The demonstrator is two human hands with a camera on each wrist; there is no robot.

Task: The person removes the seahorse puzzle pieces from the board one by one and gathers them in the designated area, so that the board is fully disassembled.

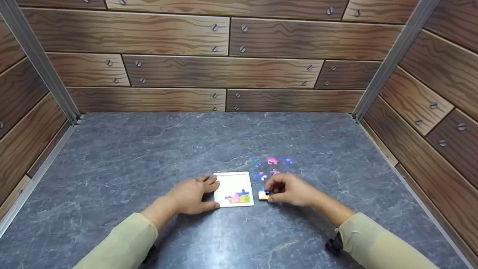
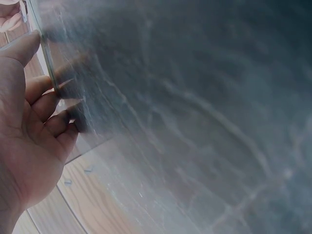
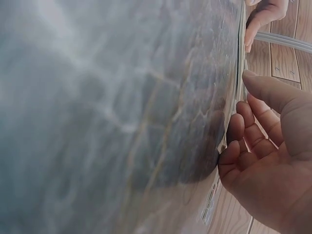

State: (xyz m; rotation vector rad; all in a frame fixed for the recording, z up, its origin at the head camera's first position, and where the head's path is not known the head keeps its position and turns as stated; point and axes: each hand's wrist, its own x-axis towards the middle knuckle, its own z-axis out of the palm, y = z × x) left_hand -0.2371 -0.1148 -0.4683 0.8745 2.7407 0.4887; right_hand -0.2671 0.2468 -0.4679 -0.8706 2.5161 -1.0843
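A white square puzzle tray (image 1: pixel 233 182) lies on the table, with several joined colourful pieces (image 1: pixel 239 197) along its lower part. My left hand (image 1: pixel 192 194) rests at the tray's left edge, thumb by the lower corner and fingers on the upper part of that edge. Just right of the tray, my right hand (image 1: pixel 293 190) pinches a pale yellow and blue puzzle piece (image 1: pixel 263 195) between thumb and fingers, low over the table. In the right wrist view the fingers (image 3: pixel 236 127) are curled close to the tabletop, and the piece is hidden.
Loose puzzle pieces lie beyond the right hand: a pink one (image 1: pixel 272 161), a blue one (image 1: pixel 287 160), a blue-green one (image 1: pixel 254 161) and others partly covered by the fingers. Wood-patterned walls (image 1: pixel 179 71) enclose the grey marbled table (image 1: pixel 149 142) at back and sides.
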